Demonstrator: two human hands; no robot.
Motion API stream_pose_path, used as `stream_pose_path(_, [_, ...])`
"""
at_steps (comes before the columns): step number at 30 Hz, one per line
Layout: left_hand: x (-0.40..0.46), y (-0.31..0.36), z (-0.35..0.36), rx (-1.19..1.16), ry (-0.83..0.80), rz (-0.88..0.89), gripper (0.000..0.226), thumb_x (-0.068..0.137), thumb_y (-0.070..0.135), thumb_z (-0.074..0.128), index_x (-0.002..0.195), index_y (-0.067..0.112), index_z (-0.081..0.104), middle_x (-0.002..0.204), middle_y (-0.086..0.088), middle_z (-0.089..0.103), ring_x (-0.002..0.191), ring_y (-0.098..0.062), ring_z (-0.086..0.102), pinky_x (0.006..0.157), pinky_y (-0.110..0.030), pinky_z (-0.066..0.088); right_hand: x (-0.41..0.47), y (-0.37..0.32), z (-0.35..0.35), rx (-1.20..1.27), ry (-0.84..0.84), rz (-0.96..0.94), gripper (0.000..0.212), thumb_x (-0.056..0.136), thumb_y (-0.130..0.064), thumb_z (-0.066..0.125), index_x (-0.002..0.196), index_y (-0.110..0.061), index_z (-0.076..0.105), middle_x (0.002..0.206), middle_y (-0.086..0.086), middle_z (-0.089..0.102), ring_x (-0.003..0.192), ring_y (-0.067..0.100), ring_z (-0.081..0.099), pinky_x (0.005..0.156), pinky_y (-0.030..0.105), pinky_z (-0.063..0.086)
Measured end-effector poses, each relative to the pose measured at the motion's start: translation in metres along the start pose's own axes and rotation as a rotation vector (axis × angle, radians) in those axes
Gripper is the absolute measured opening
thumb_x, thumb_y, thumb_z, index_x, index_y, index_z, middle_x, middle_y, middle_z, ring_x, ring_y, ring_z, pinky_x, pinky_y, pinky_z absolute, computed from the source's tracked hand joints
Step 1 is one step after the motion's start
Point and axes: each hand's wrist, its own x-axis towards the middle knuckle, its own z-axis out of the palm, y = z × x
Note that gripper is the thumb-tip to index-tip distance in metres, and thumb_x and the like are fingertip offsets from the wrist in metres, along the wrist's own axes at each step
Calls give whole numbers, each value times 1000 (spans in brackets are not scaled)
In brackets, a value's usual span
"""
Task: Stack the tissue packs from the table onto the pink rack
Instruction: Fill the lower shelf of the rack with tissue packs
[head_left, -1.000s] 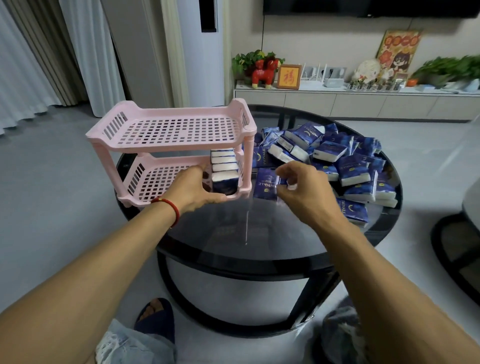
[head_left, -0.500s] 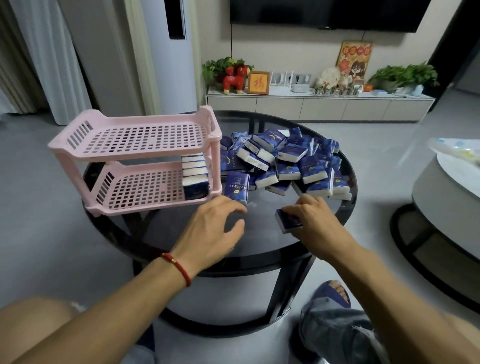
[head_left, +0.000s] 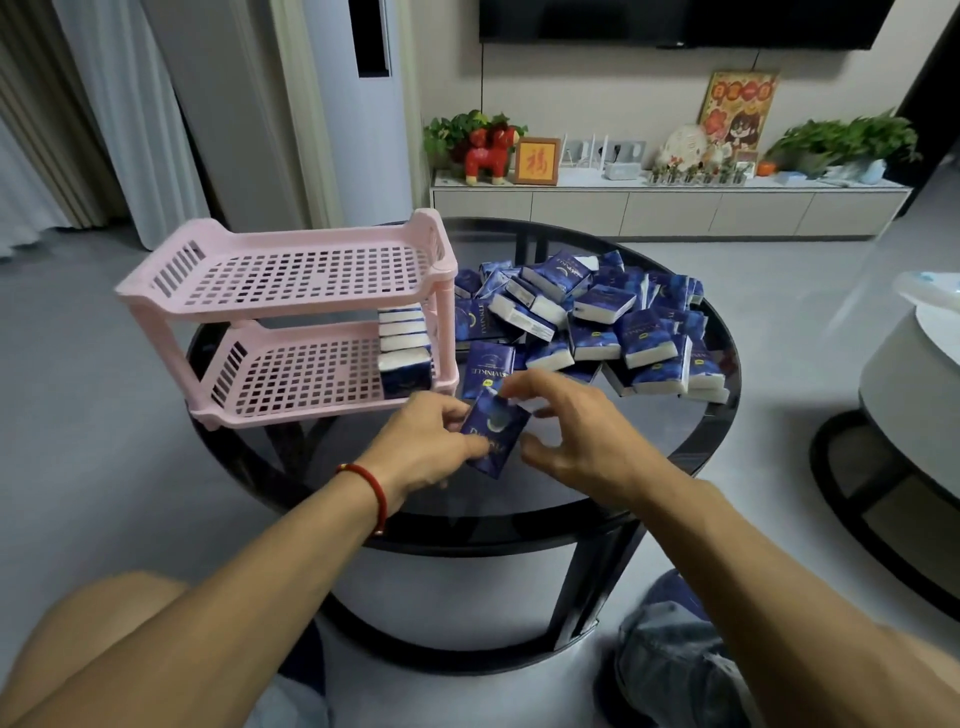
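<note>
A pink two-shelf rack (head_left: 280, 307) stands on the left of the round black glass table (head_left: 519, 499). Several dark blue tissue packs (head_left: 405, 358) stand in a row at the right end of its lower shelf; the top shelf holds nothing. A loose pile of the same packs (head_left: 602, 312) covers the table's right half. In front of the rack my left hand (head_left: 421, 447) grips one tissue pack (head_left: 493, 434) by its left edge, tilted above the glass. My right hand (head_left: 582, 436) hovers just right of that pack, fingers spread, fingertips near its top corner.
A white round table (head_left: 909, 374) stands close at the right. A long low cabinet (head_left: 665, 208) with plants and ornaments lines the far wall. My knees and a slipper (head_left: 670, 597) are below the table's near edge.
My right hand lifted a pack from the table's front and brought it left. My left hand came back from the rack and took hold of it. The right fingers have spread apart.
</note>
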Motion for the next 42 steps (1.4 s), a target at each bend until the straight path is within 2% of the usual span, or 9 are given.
stream_pose_path(5, [-6, -17, -24, 15, 180, -72, 14, 77, 22, 80, 89, 21, 72, 84, 5, 77, 77, -14, 69, 63, -28, 49, 41, 8, 22, -318, 66, 40, 66, 89, -23, 72, 150, -22, 46, 158, -1, 43, 136, 25, 42, 111, 39, 40])
stream_pose_path(10, [-13, -21, -36, -6, 187, -61, 18, 78, 17, 80, 92, 23, 70, 90, 8, 78, 88, -12, 73, 83, -37, 61, 50, 14, 38, -499, 31, 26, 55, 91, -18, 68, 143, -19, 52, 148, 4, 53, 111, 35, 57, 87, 51, 53])
stream_pose_path(13, [-16, -18, -38, -111, 173, -52, 20, 83, 5, 74, 97, 19, 67, 94, 2, 78, 88, -20, 76, 66, -37, 64, 42, 9, 23, -237, 39, 79, 36, 99, -16, 58, 134, -12, 56, 133, 9, 62, 108, 34, 64, 83, 52, 55])
stream_pose_path(17, [-18, -15, -38, -235, 167, -10, 30, 85, -5, 68, 107, 15, 65, 93, -1, 79, 87, -24, 77, 66, -36, 63, 22, 3, -12, 263, 106, 294, 23, 103, -27, 49, 91, -15, 64, 71, -1, 68, 57, 8, 58, 61, 28, 45])
stream_pose_path(22, [-27, -13, -30, -343, 43, 24, 48, 89, -9, 65, 127, 20, 60, 104, -8, 78, 88, -25, 77, 70, -38, 64, 8, -2, -24, 878, -32, 442, 27, 104, -33, 49, 97, -9, 59, 85, 16, 49, 78, 29, 38, 63, 34, 32])
stream_pose_path(26, [-30, -9, -24, -514, -53, -31, 53, 93, -8, 64, 137, 20, 57, 109, -15, 76, 97, -31, 75, 74, -38, 64, 9, -15, -18, 656, -118, 284, 44, 109, -33, 45, 90, 5, 55, 74, 15, 55, 61, 25, 48, 55, 26, 42])
stream_pose_path(33, [-36, -3, -26, -709, -125, -98, 36, 96, -1, 62, 130, 12, 59, 114, -17, 75, 102, -30, 74, 89, -47, 61, 16, -27, 4, 269, 117, 189, 21, 102, -30, 61, 93, -11, 66, 64, 4, 72, 51, 18, 66, 54, 22, 52])
stream_pose_path(37, [-37, -9, -23, -416, -13, -4, 54, 80, 6, 84, 123, 21, 56, 107, -6, 78, 103, -27, 74, 90, -44, 62, 17, -36, 14, 249, 207, 122, 19, 96, -30, 70, 90, -13, 64, 63, -1, 70, 49, 11, 66, 52, 26, 55])
stream_pose_path(42, [-29, -20, -35, -142, 149, 140, 59, 71, 12, 87, 113, 32, 51, 110, 7, 75, 101, -12, 73, 95, -45, 58, 19, -34, 15, 203, 141, 41, 48, 87, -45, 76, 128, -26, 58, 116, -15, 66, 75, 6, 70, 66, 22, 58])
